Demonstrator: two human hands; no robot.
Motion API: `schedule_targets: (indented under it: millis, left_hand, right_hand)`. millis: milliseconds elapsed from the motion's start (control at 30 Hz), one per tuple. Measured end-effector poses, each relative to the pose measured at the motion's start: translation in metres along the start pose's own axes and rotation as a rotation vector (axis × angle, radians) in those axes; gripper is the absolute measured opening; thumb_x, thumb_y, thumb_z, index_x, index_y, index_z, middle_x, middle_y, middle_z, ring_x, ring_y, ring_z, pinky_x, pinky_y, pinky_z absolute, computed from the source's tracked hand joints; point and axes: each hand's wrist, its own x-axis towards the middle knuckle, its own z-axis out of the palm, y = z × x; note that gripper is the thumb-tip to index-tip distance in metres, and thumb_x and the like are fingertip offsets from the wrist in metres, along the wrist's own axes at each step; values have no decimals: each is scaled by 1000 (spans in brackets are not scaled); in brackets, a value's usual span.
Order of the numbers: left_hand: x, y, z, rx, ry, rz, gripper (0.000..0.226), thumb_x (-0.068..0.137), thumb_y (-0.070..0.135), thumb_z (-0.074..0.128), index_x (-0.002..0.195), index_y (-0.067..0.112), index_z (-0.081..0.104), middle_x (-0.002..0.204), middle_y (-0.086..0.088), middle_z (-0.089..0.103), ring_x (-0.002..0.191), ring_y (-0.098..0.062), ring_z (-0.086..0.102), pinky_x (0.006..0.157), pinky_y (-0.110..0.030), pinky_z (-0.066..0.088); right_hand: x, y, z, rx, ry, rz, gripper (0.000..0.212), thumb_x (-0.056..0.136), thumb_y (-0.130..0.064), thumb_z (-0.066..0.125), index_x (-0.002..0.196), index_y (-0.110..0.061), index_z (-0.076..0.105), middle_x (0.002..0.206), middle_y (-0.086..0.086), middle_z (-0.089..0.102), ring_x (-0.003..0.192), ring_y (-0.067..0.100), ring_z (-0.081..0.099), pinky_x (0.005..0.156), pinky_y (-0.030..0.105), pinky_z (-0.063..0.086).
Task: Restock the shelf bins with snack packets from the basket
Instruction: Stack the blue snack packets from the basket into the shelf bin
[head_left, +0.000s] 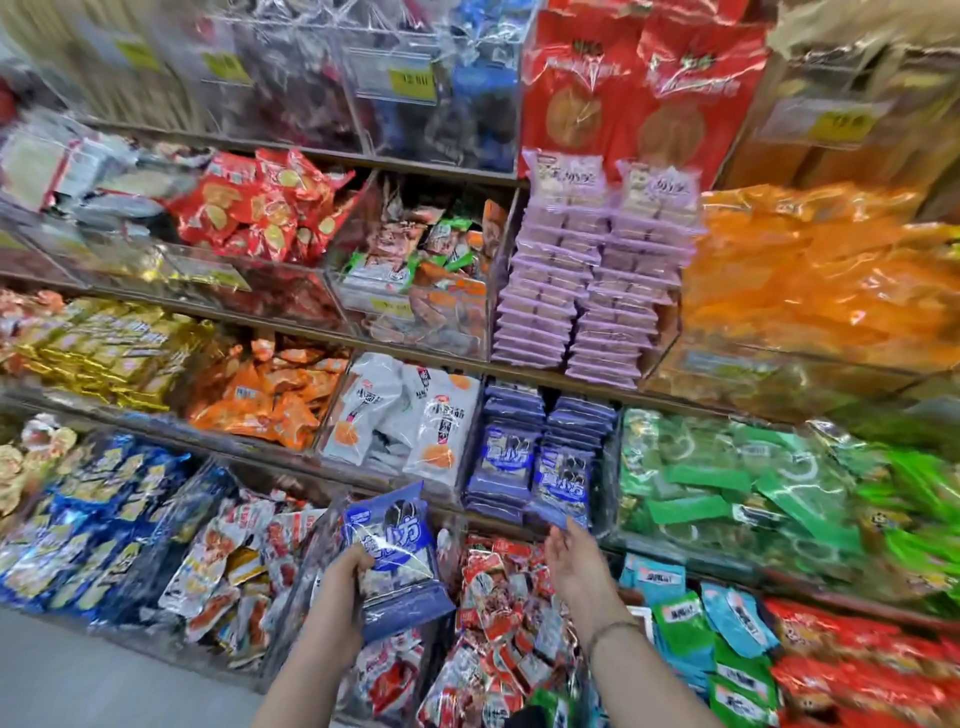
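Note:
My left hand (349, 576) grips a stack of blue snack packets (396, 553) at low centre, held upright in front of the bottom shelf. My right hand (569, 555) is raised with loose fingers; its fingertips touch the lower edge of a blue packet (561, 483) at the front of a clear bin (602, 467). That bin holds two rows of the same blue packets (506, 457). No basket is in view.
Tiered shelves carry clear bins: white packets (400, 415) left of the blue bin, green packets (727, 483) to its right, purple stacks (587, 270) above. Red packets (498, 623) fill the bin under my hands. Grey floor (78, 675) shows at lower left.

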Motion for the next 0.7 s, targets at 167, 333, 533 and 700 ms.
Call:
schedule_targets:
  millis: [167,333,533,700]
  left_hand:
    - [9,13,2,2,-2,-15,29,86,2,37,60,14,34,42,2,49,41,-17,48,50,-26,35]
    - [17,30,5,45,-22,16,25,76,10,49,59,17,32,71,-5,41,68,-20,40,62,-25,32]
    - [27,43,11,123,-93,76,30,81,4,46,56,16,36,59,-2,46,60,-19,42,56,-29,30]
    - [41,40,17,197,-159,60,13,76,14,54,69,12,44,96,-4,53,84,-18,48,79,-37,35]
  right_hand:
    - [21,-6,18,156,97,-25,36,98,-12,47,133,-1,46,84,2,52,76,7,53,62,14,53]
    - [27,-10,22,420,56,-58,39,101,-14,39,136,3,43,116,11,58,131,12,44,113,17,25]
    - [13,-12,24,153,80,-118,41,100,-11,42,138,3,39,143,17,43,133,26,41,116,30,27]
    - [-9,2,16,-233,-33,-110,35,97,-9,48,130,0,45,137,24,46,115,30,56,99,36,46]
